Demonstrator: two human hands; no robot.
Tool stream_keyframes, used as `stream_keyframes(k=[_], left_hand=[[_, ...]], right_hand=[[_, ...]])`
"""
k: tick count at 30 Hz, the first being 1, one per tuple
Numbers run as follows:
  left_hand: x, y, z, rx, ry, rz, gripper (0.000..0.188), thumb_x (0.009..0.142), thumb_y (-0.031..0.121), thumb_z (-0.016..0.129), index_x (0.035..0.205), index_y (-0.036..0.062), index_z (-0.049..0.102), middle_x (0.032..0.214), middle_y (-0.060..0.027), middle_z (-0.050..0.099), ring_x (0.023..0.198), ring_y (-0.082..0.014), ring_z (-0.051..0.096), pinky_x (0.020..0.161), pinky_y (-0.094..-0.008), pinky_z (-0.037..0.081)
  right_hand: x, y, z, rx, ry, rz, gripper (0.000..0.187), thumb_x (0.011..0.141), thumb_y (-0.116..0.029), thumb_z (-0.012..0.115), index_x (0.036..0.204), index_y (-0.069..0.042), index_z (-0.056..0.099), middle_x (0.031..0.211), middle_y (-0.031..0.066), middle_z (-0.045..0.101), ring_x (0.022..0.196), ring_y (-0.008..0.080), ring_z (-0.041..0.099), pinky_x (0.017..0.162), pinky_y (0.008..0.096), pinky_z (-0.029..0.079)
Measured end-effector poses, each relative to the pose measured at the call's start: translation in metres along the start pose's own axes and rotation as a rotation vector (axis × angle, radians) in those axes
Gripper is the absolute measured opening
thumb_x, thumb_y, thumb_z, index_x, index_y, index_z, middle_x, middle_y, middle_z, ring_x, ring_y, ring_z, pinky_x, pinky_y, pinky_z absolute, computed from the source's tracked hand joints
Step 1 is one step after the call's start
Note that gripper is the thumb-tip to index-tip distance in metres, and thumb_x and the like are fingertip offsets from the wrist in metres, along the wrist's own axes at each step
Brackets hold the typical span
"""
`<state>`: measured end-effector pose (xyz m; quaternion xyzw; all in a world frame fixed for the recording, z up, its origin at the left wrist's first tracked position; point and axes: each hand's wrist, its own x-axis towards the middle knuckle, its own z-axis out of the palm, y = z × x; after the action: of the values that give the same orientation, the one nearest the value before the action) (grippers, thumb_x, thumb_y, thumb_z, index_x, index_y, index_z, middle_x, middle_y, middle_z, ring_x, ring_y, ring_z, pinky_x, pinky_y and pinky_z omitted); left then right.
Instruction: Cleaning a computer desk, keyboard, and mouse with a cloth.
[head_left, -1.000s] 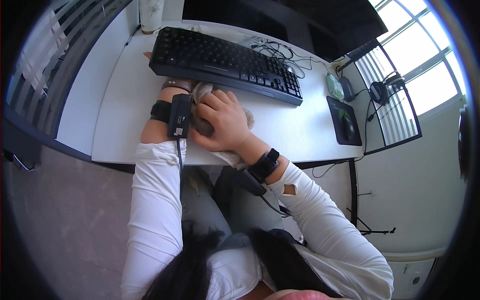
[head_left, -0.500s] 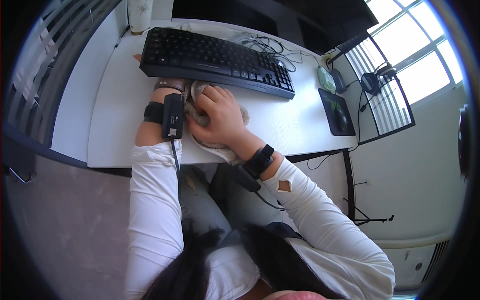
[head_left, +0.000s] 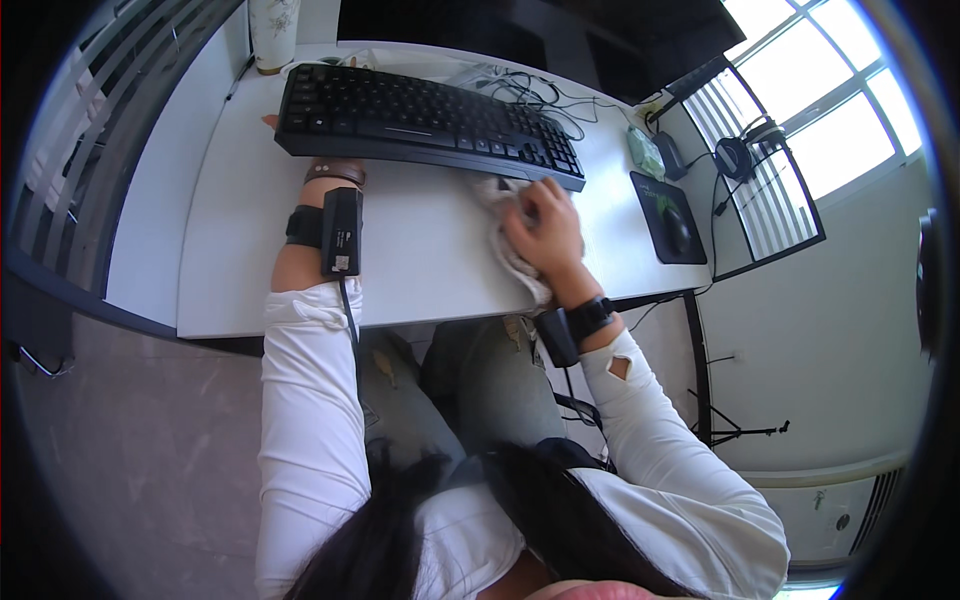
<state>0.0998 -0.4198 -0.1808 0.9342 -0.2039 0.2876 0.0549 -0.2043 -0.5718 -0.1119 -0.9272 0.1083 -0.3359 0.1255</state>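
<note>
A black keyboard (head_left: 430, 120) is held raised and tilted over the white desk, with my left forearm reaching under its near edge. Most of my left hand (head_left: 270, 121) is hidden beneath the keyboard; just a fingertip shows past its left end, and the hand appears to grip it. My right hand (head_left: 545, 228) presses a crumpled greyish-beige cloth (head_left: 512, 262) onto the desktop, near the keyboard's right end, its fingers bent around the cloth.
Tangled black cables (head_left: 540, 95) lie behind the keyboard, below a dark monitor (head_left: 600, 40). On the right, a mouse (head_left: 679, 230) rests on a black mouse pad (head_left: 655, 200), with a green-white packet (head_left: 644, 152) beyond. A floral white vase (head_left: 273, 35) stands back left. The white desk (head_left: 420, 260) ends above my lap.
My right hand has slid the cloth rightward across the desk, away from my left forearm. The keyboard has shifted slightly down and left in view, still raised by my left hand.
</note>
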Motion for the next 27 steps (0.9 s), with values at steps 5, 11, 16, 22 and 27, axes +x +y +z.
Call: stream_keyframes(k=[5, 11, 16, 22, 27], left_hand=[[0.0, -0.002, -0.002, 0.008, -0.012, -0.014, 0.07, 0.094, 0.062, 0.025, 0.144, 0.0152, 0.037, 0.148, -0.007, 0.036, 0.141, -0.0236, 0.027, 0.117, -0.0507, 0.014], [-0.006, -0.007, -0.002, 0.021, -0.025, -0.006, 0.071, 0.094, 0.063, 0.025, 0.144, 0.0151, 0.037, 0.149, -0.007, 0.036, 0.141, -0.0235, 0.027, 0.117, -0.0507, 0.014], [-0.019, 0.0, -0.005, 0.027, -0.027, 0.008, 0.071, 0.094, 0.063, 0.024, 0.144, 0.015, 0.037, 0.149, -0.007, 0.035, 0.141, -0.0234, 0.027, 0.118, -0.0507, 0.014], [0.002, -0.002, -0.005, 0.05, -0.035, 0.032, 0.072, 0.094, 0.064, 0.023, 0.144, 0.0149, 0.036, 0.149, -0.0069, 0.035, 0.141, -0.0232, 0.026, 0.118, -0.0507, 0.013], [-0.021, -0.001, -0.007, 0.046, -0.045, 0.075, 0.072, 0.094, 0.064, 0.023, 0.145, 0.0148, 0.036, 0.15, -0.0069, 0.035, 0.142, -0.0231, 0.026, 0.118, -0.0507, 0.013]], right_hand=[[-0.023, 0.066, -0.04, -0.165, 0.085, 0.16, 0.024, 0.079, -0.022, 0.067, 0.071, -0.003, 0.053, 0.071, 0.0123, 0.052, 0.065, 0.033, 0.053, 0.059, 0.0423, 0.042], [-0.044, 0.122, -0.078, -0.338, 0.17, 0.227, 0.028, 0.081, -0.025, 0.066, 0.071, -0.003, 0.052, 0.073, 0.0132, 0.052, 0.068, 0.0349, 0.054, 0.061, 0.0434, 0.043], [-0.055, 0.137, -0.093, -0.444, 0.194, 0.283, 0.027, 0.08, -0.025, 0.065, 0.07, -0.004, 0.051, 0.073, 0.0115, 0.052, 0.068, 0.0338, 0.054, 0.061, 0.0434, 0.042], [-0.051, 0.127, -0.084, -0.48, 0.148, 0.25, 0.025, 0.078, -0.026, 0.066, 0.07, -0.006, 0.054, 0.072, 0.0094, 0.052, 0.07, 0.0315, 0.055, 0.063, 0.0421, 0.042], [-0.053, 0.109, -0.079, -0.446, 0.076, 0.176, 0.026, 0.076, -0.027, 0.068, 0.07, -0.006, 0.054, 0.072, 0.0089, 0.052, 0.072, 0.0299, 0.054, 0.068, 0.0406, 0.04]])
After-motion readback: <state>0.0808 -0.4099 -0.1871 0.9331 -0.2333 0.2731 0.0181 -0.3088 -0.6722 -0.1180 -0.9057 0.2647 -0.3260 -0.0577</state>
